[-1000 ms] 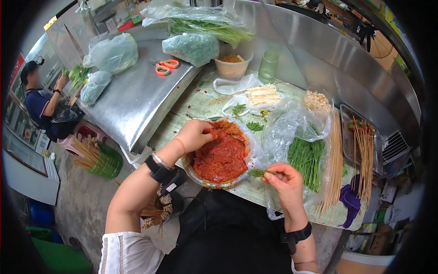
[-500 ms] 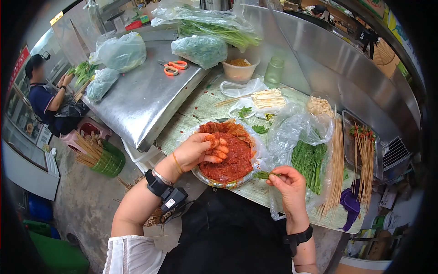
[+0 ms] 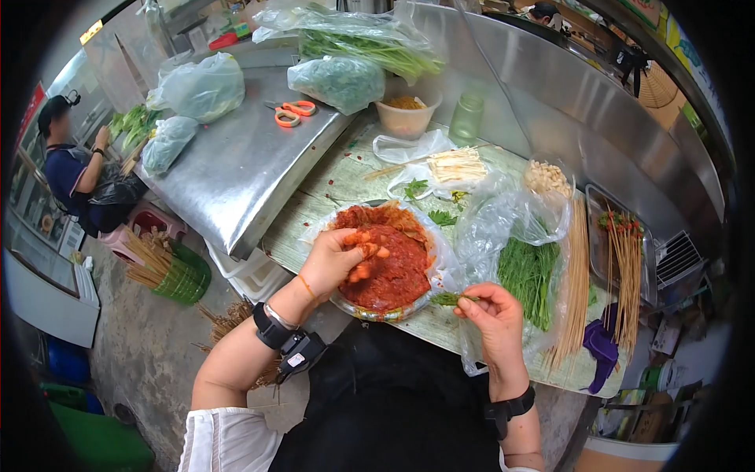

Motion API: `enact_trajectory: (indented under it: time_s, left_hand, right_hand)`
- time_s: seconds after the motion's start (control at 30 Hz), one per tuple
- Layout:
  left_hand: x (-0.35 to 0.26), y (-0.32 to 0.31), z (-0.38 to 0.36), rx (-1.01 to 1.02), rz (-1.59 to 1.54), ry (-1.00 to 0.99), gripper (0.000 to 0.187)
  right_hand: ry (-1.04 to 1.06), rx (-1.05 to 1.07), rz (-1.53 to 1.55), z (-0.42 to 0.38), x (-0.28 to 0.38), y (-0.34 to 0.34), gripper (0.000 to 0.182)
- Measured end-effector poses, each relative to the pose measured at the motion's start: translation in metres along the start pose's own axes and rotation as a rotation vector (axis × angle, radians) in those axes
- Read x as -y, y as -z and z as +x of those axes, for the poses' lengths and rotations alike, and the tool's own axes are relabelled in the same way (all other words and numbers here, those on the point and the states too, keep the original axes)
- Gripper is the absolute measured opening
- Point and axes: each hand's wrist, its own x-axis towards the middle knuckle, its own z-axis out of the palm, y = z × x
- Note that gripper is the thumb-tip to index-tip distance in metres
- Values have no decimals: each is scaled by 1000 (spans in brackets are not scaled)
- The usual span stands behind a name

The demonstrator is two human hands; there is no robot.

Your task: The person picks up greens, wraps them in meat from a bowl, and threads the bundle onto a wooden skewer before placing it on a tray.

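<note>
My left hand (image 3: 336, 261) is over the left side of a bowl (image 3: 387, 316) filled with thick red paste (image 3: 397, 277). Its fingertips are smeared red and curled in against the thumb. Whether a lump of paste or anything else is between them, I cannot make out. To the right of the bowl, my right hand (image 3: 499, 315) pinches a small bundle of thin green herb (image 3: 443, 299) between thumb and fingers, its tip pointing left toward the rim. Behind that hand, more feathery green herb (image 3: 528, 275) lies in an opened clear plastic bag (image 3: 503, 214).
Bamboo skewers (image 3: 576, 275) lie right of the herbs, near a metal tray (image 3: 609, 206) with loaded skewers. Enoki mushrooms (image 3: 456, 164) and a green cup (image 3: 467, 118) stand behind. Orange scissors (image 3: 289, 116) rest on the steel counter (image 3: 228, 169). A co-worker (image 3: 79, 169) sits at left.
My left fingers have closed in toward the thumb above the paste. My right hand, still holding the herb bundle, has shifted slightly left toward the bowl. The view has tilted slightly.
</note>
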Motion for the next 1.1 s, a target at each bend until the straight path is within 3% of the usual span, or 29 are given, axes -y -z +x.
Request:
enact_trajectory:
  time_s: [0.07, 0.2, 0.3, 0.4, 0.47, 0.6, 0.67, 0.7, 0.77, 0.8, 0.87, 1.0, 1.1]
  left_hand:
    - [4, -4, 0, 44, -269, -27, 19]
    - [10, 1, 0, 154, -196, -78, 21]
    - [9, -2, -1, 100, -110, -2, 19]
    - [12, -3, 1, 11, -87, -131, 16]
    - [17, 3, 9, -77, 552, -646, 12]
    - [9, -6, 9, -168, 632, -867, 12]
    - [-3, -18, -6, -112, 365, -409, 15]
    - [5, -18, -3, -107, 358, -411, 15]
    - [16, -21, 4, -44, 27, -223, 24]
    - [22, -23, 2, -39, 21, -223, 24]
    - [6, -31, -13, 140, -357, -86, 25]
    - [-1, -36, -24, 163, -325, -71, 20]
    - [7, -36, -24, 147, -379, -78, 21]
  right_hand:
    - [-1, 4, -1, 0, -1, 0, 11]
    - [2, 15, 0, -1, -1, -1, 11]
    - [25, 23, -44, 0, -3, -1, 11]
    - [85, 28, -179, 2, 6, 1, 11]
    - [117, 32, -278, 6, 15, 1, 10]
    - [203, 165, -421, 19, 30, -9, 10]
    - [203, 218, -451, 24, 35, -18, 10]
    - [199, 271, -467, 26, 35, -24, 10]
    - [188, 346, -475, 30, 34, -34, 10]
    - [186, 342, -482, 32, 31, -38, 10]
    - [307, 320, -524, 39, 25, -45, 11]
    - [512, 279, -749, 48, 21, -48, 12]
    - [510, 289, -739, 48, 20, -50, 12]
